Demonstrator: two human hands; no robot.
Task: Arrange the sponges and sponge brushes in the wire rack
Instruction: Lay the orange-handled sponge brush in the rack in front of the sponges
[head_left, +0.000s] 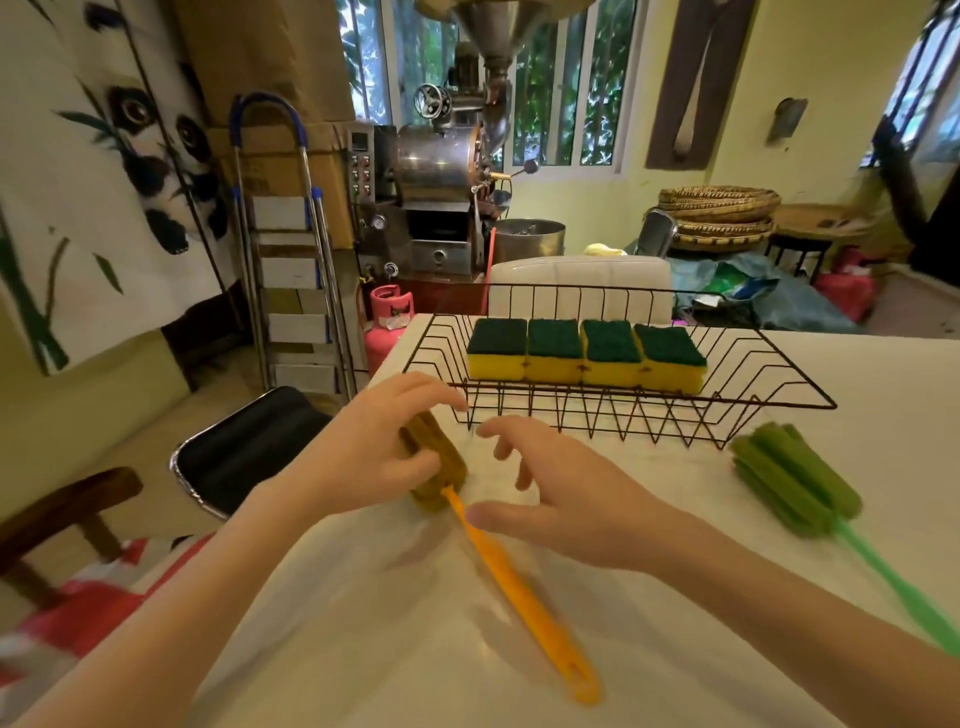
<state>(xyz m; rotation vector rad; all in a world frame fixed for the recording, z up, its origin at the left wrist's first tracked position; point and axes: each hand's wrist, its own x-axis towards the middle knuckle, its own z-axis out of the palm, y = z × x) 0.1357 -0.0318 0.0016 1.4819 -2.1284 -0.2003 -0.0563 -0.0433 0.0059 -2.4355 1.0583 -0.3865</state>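
Left hand (374, 447) gripping orange sponge brush (436, 467) head, right hand (561, 499) hovering open above handle, sponges (587, 358) sitting in wire rack (779, 384)

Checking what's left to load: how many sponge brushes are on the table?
2: the orange sponge brush under the left hand, and the green sponge brush right of the wire rack.

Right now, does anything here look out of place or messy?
Nothing is spilled or damaged. Four sponges sit neatly in the wire rack, but both brushes are outside it: the orange brush under the left hand, the green brush on the table.
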